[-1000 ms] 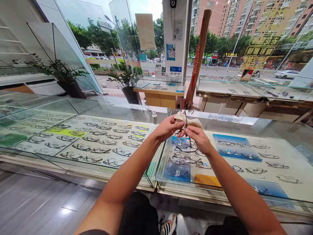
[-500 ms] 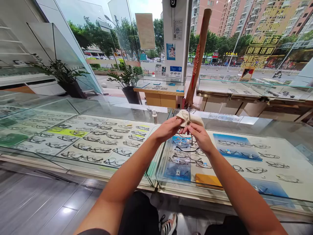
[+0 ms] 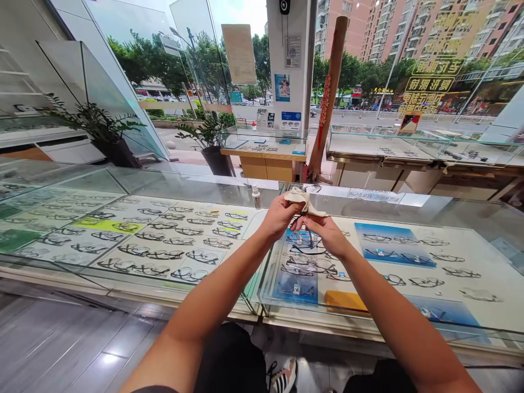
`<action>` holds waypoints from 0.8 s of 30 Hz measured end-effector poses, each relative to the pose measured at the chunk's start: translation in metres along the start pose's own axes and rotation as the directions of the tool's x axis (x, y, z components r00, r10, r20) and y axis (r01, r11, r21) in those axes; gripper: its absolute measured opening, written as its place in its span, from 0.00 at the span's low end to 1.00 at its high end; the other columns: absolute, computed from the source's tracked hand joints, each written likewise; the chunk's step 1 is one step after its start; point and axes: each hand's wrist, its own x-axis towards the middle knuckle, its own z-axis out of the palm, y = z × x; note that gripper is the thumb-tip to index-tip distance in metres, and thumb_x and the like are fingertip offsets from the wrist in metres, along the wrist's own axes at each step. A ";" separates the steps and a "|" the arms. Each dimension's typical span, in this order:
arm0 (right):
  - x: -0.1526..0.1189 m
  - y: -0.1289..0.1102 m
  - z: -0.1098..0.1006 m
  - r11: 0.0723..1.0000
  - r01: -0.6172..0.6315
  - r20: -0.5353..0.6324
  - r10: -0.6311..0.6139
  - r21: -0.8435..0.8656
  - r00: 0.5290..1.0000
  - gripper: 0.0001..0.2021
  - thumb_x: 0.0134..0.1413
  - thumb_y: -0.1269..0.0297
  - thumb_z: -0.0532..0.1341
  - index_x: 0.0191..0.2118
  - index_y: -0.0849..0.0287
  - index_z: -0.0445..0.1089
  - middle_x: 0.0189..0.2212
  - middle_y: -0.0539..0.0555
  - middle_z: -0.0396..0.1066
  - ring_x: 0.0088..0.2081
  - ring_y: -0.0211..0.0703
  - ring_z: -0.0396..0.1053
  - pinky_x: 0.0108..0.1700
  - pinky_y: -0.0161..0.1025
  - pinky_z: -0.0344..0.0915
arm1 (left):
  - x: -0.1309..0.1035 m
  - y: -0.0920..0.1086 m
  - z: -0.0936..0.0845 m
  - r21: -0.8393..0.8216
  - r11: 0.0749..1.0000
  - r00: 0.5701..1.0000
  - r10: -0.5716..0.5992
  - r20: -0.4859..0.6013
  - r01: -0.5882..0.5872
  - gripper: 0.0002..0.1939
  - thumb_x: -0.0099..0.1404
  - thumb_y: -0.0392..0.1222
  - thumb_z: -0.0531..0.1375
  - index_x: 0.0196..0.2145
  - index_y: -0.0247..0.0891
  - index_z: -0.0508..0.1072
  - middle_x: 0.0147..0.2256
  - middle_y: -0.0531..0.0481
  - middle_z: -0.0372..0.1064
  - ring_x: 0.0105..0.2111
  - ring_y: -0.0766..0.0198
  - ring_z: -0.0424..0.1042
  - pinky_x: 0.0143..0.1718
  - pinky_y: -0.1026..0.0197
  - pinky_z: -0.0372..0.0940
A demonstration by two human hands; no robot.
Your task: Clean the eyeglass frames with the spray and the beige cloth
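Two bare hands meet in front of the wearer, above the far part of a glass display case [image 3: 446, 212]. The left hand [image 3: 278, 217] grips a bunched pale cloth [image 3: 297, 195] between thumb and fingers; the right hand [image 3: 327, 232], almost touching it, pinches what looks like the frame of a dark pair of glasses [image 3: 310, 239], which sits between the hands, partly inside the cloth, with one thin arm hanging below. The cloth is probably folded round the frame so that it can press both sides of a lens, while the right hand seems to steady the rest. To the left, a small bottle [image 3: 256, 196] stands upright on the counter top, likely put there to be within easy reach. In the left case, rows of eyeglasses [image 3: 164, 254] lie spaced out, presumably so that each can be seen through the glass; on the right, some lie on a blue panel [image 3: 403, 228]. Cloth and fingers hide the lenses and most of the held frame, and its hanging arm is hard to tell from the frames beneath. The right forearm covers part of the display and one end of an orange item [image 3: 346, 301]. The bottle's label is too small to read.
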 end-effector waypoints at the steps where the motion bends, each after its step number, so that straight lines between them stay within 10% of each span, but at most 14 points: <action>1: 0.000 -0.001 0.001 1.000 -0.003 -0.001 0.003 -0.002 1.000 0.25 0.64 0.36 0.63 0.34 0.56 0.79 0.37 0.56 0.81 0.44 0.50 0.75 0.57 0.49 0.67 | 0.001 0.000 0.000 -0.004 1.000 0.999 0.016 -0.029 -0.017 0.28 0.55 0.61 0.77 0.34 0.37 0.72 0.21 0.57 0.66 0.14 0.73 0.59 0.15 0.67 0.48; 11: 0.000 0.002 -0.016 0.996 0.010 -0.124 -0.021 -0.090 0.992 0.22 0.66 0.41 0.64 0.36 0.56 0.83 0.38 0.56 0.80 0.42 0.48 0.71 0.53 0.46 0.66 | 0.005 0.016 -0.016 -0.009 1.000 0.993 0.019 0.113 -0.018 0.25 0.53 0.50 0.80 0.40 0.34 0.78 0.34 0.48 0.75 0.34 0.64 0.73 0.40 0.63 0.68; 15: 0.001 0.007 -0.015 0.999 0.003 -0.115 -0.009 -0.054 0.993 0.25 0.63 0.37 0.65 0.35 0.57 0.83 0.38 0.56 0.80 0.43 0.49 0.72 0.54 0.46 0.65 | 0.003 0.011 -0.012 0.031 0.998 0.989 0.048 0.143 -0.053 0.26 0.52 0.48 0.80 0.43 0.36 0.76 0.32 0.51 0.75 0.27 0.66 0.71 0.31 0.64 0.65; 24: -0.002 0.006 -0.011 0.991 -0.004 -0.101 -0.009 -0.134 0.995 0.23 0.66 0.38 0.63 0.36 0.54 0.81 0.38 0.54 0.78 0.46 0.50 0.72 0.58 0.47 0.64 | 0.011 0.002 -0.011 -0.003 0.999 0.992 0.042 -0.118 -0.043 0.27 0.52 0.60 0.78 0.36 0.34 0.79 0.33 0.49 0.77 0.34 0.63 0.74 0.42 0.61 0.69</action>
